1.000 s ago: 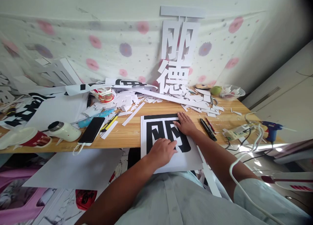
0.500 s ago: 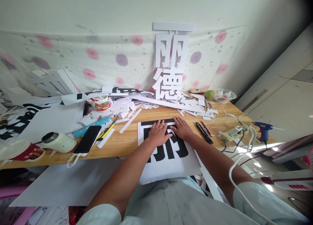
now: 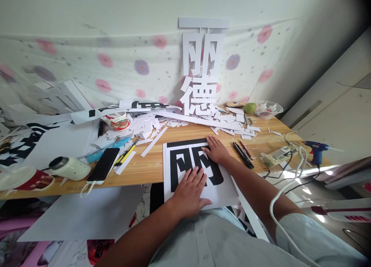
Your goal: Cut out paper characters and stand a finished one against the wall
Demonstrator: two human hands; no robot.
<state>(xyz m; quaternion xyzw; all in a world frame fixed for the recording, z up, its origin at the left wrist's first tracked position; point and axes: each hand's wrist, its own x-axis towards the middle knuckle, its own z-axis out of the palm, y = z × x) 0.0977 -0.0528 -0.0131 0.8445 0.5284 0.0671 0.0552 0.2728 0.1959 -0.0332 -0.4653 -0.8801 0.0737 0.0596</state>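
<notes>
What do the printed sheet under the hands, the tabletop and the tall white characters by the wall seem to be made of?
The printed sheet: probably matt paper, with flat black print on white.
The tabletop: wood or wood-look laminate, slightly glossy; striped grain shows.
The tall white characters: perhaps foam board or stiff card, smooth and matt, since they stand upright with crisp cut edges.

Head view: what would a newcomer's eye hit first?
Probably the white cut-out characters, stacked upright in front of the flower-patterned sheeting at the back of the table. Next, the paper sheet with the bold black character at the table's front edge, in front of the person's body. Then likely the white scraps piled along the back and the blue glue gun at the right end.
</notes>
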